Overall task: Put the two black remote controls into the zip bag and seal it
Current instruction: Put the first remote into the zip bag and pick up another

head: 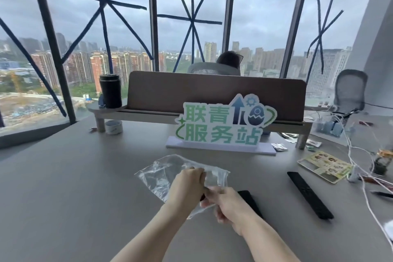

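A clear plastic zip bag [161,173] lies crumpled on the grey table [74,187] in front of me. My left hand [187,183] pinches its right edge from above. My right hand [225,204] grips the same edge just below, fingers curled on the plastic. One black remote control [252,202] lies flat just right of my right hand, partly hidden by it. A second, longer black remote control [309,194] lies further right on the table, apart from both hands. The bag looks empty.
A green and white sign [223,125] on a white base stands behind the bag. A desk divider with a shelf [212,93] carries a black tumbler [110,90]. White cables [350,155], a printed card [325,166] and small packets clutter the right side.
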### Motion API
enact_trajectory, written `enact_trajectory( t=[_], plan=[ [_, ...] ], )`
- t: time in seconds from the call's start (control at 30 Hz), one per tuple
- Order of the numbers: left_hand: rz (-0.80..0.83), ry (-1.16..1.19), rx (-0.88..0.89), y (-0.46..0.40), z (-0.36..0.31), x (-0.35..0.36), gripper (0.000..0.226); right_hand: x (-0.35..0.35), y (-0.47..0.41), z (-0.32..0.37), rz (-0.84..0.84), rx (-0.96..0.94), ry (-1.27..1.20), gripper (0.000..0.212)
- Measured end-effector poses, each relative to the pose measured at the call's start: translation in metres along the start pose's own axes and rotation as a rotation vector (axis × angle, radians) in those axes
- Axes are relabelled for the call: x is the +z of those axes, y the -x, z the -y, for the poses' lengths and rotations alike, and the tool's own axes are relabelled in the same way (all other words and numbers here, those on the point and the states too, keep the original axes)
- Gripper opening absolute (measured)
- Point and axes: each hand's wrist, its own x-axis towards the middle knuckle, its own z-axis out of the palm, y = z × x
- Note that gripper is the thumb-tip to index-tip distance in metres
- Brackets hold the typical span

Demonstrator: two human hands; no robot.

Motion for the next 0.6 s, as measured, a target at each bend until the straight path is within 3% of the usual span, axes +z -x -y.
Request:
enact_trajectory(
  t=[0.07,0.13,0.2,0.27,0.37,0.5,0.6],
  plan=[
    [-0.018,-0.007,0.003,0.002,0.0,0.0,0.032,-0.01,0.007,-0.007,-0.091,-0.02,-0.035,0.019],
    [-0.033,-0.011,-0.003,0.003,0.002,0.001,0.03,-0.031,0.016,-0.013,-0.275,-0.068,0.091,0.02],
    [-0.033,-0.011,-0.014,0.005,0.004,0.002,0.027,-0.057,0.025,-0.023,-0.466,-0.058,0.397,0.019],
    [-0.043,-0.017,0.0,0.009,0.003,0.002,0.024,-0.076,0.034,-0.033,-0.553,0.06,0.692,0.028],
    [-0.054,-0.017,0.001,0.019,-0.003,0.002,0.027,-0.079,0.043,-0.045,-0.451,0.19,0.911,0.049],
    [-0.041,-0.025,-0.027,0.026,0.002,0.004,0.024,-0.072,0.047,-0.049,-0.374,0.171,0.921,0.034],
    [-0.025,-0.041,-0.045,0.027,0.001,0.008,0.021,-0.085,0.056,-0.051,-0.329,0.097,0.588,0.028]
  ],
)
